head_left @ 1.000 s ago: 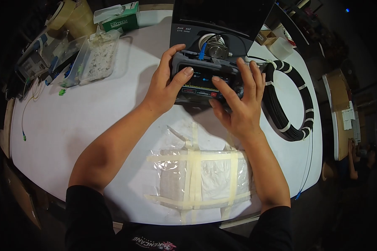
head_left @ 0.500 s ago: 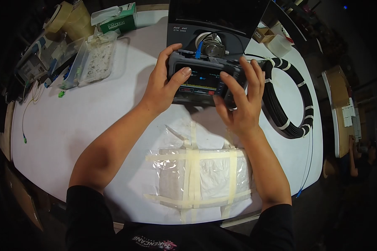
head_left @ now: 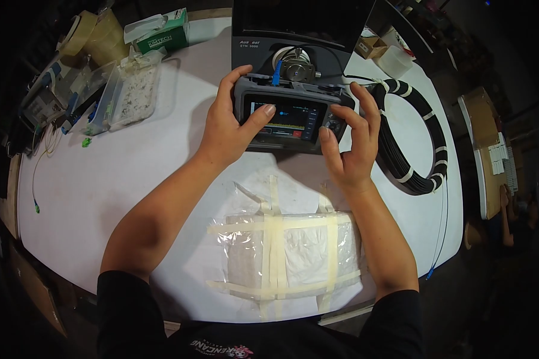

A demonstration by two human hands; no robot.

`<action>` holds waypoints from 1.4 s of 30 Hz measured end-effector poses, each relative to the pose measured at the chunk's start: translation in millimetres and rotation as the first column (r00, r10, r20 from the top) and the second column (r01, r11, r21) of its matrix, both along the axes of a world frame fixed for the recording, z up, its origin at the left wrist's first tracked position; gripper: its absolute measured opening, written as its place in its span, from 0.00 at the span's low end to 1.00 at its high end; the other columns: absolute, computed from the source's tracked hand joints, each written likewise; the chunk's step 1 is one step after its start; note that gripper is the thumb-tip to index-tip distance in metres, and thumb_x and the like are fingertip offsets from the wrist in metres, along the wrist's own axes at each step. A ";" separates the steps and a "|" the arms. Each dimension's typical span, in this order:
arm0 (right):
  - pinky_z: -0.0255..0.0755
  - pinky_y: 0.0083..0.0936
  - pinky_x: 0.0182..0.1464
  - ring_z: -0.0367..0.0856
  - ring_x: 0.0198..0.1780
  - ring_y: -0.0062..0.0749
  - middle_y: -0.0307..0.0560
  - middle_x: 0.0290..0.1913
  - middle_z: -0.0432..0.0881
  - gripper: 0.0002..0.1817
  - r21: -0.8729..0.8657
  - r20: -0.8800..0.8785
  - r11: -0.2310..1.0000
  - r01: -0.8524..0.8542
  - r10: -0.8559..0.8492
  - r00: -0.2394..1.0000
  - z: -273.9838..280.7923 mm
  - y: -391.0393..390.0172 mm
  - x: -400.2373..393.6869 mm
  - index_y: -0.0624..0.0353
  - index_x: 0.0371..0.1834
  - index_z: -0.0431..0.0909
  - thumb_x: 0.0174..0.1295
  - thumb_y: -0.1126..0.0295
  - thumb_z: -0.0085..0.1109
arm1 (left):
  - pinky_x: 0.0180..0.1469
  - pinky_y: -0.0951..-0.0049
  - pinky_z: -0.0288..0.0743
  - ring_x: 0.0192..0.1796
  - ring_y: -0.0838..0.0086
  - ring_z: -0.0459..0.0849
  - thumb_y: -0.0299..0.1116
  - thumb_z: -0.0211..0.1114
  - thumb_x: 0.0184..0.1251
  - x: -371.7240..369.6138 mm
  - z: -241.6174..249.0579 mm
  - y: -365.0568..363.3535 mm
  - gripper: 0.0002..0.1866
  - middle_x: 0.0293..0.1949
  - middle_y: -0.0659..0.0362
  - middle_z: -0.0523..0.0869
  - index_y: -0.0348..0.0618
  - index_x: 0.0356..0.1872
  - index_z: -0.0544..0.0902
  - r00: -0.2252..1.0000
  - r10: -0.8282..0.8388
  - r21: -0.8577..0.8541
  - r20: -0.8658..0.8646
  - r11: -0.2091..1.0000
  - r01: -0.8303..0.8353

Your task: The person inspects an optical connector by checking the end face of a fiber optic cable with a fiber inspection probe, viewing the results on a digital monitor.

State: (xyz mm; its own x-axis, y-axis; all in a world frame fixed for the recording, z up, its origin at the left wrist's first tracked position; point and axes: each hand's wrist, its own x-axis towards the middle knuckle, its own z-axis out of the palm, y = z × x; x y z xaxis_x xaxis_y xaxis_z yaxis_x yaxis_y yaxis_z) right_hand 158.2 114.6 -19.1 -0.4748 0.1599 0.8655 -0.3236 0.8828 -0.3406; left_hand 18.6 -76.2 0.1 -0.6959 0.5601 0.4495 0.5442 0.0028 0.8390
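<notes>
A handheld fibre tester (head_left: 281,116) with a lit screen and a grey bumper is tilted up towards me. My left hand (head_left: 230,122) grips its left side, thumb over the screen and fingers behind the top corner. At the right side, my right hand (head_left: 353,140) has its fingers apart, with the index finger and thumb by the buttons; whether they press cannot be made out. A blue connector (head_left: 276,75) with a cable sits at the tester's top edge. Below the hands lies a flat pad taped under clear plastic (head_left: 305,254).
A dark machine marked ETN 3000 (head_left: 260,57) stands behind the tester. On the right lies a coil of black cable (head_left: 389,146). To the left are a clear plastic bin (head_left: 132,96), a green tissue box (head_left: 167,36) and tape rolls (head_left: 96,36). Another person's arm (head_left: 505,218) shows far right.
My right index finger and thumb have moved right, off the screen to the button side. The left hand keeps its grip. The view has shifted slightly.
</notes>
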 end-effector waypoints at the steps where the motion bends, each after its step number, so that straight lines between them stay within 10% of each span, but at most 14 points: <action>1: 0.59 0.49 0.74 0.63 0.74 0.59 0.61 0.72 0.68 0.19 0.001 -0.001 1.000 0.000 0.000 1.000 -0.5 0.0 0.0 0.59 0.53 0.80 0.59 0.69 0.69 | 0.63 0.67 0.76 0.59 0.65 0.82 0.43 0.69 0.70 0.6 1.4 -0.8 0.37 0.57 0.47 0.80 0.40 0.73 0.64 0.999 -0.026 0.031 0.020 0.999 0.025; 12: 0.63 0.45 0.72 0.70 0.71 0.55 0.58 0.65 0.77 0.17 -0.067 -0.003 0.998 0.020 -0.020 1.000 7.4 9.1 -1.7 0.60 0.52 0.81 0.61 0.68 0.68 | 0.65 0.69 0.71 0.62 0.69 0.78 0.42 0.58 0.79 -14.7 -2.8 -4.8 0.26 0.60 0.50 0.79 0.37 0.70 0.70 1.000 -0.010 0.140 0.001 0.990 0.009; 18: 0.77 0.28 0.49 0.86 0.43 0.36 0.51 0.42 0.87 0.08 -0.220 -0.073 0.972 -0.085 0.070 0.995 43.3 20.8 -14.8 0.66 0.40 0.84 0.64 0.72 0.66 | 0.62 0.78 0.73 0.59 0.78 0.79 0.34 0.58 0.80 -50.5 21.0 2.3 0.17 0.59 0.57 0.81 0.36 0.62 0.80 1.000 0.015 0.256 0.009 0.967 -0.016; 25: 0.70 0.23 0.34 0.76 0.30 0.19 0.42 0.28 0.86 0.17 -0.592 0.508 0.803 0.070 0.304 0.806 75.3 38.4 -39.5 0.67 0.46 0.88 0.65 0.63 0.65 | 0.52 0.79 0.79 0.46 0.81 0.85 0.31 0.67 0.73 -56.8 72.1 38.1 0.11 0.45 0.62 0.91 0.41 0.52 0.89 0.986 -0.159 -0.088 0.057 0.983 0.163; 31: 0.76 0.20 0.48 0.85 0.43 0.24 0.45 0.39 0.90 0.17 -0.772 0.433 0.635 0.008 0.518 0.738 67.3 46.5 -54.2 0.69 0.47 0.88 0.67 0.63 0.65 | 0.32 0.83 0.78 0.32 0.85 0.84 0.32 0.71 0.69 -64.2 86.1 57.9 0.11 0.31 0.64 0.90 0.40 0.48 0.90 0.962 -0.185 -0.211 0.201 0.951 0.227; 42: 0.67 0.20 0.62 0.79 0.52 0.21 0.38 0.45 0.85 0.13 -0.900 0.327 0.435 -0.018 0.703 0.632 55.5 47.4 -58.0 0.64 0.45 0.84 0.68 0.64 0.60 | 0.29 0.83 0.74 0.29 0.87 0.83 0.31 0.71 0.70 -72.9 67.8 68.9 0.07 0.30 0.64 0.89 0.39 0.43 0.89 0.958 -0.248 -0.142 0.145 0.953 0.268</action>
State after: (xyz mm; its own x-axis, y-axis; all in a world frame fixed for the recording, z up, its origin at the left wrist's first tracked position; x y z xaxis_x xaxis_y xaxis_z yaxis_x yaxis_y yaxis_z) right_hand 100.2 162.0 36.4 -0.9735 0.2232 -0.0507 0.0440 -0.0350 -0.9984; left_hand -54.3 -7.3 67.8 -0.5626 0.7850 0.2592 0.4355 0.0149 0.9001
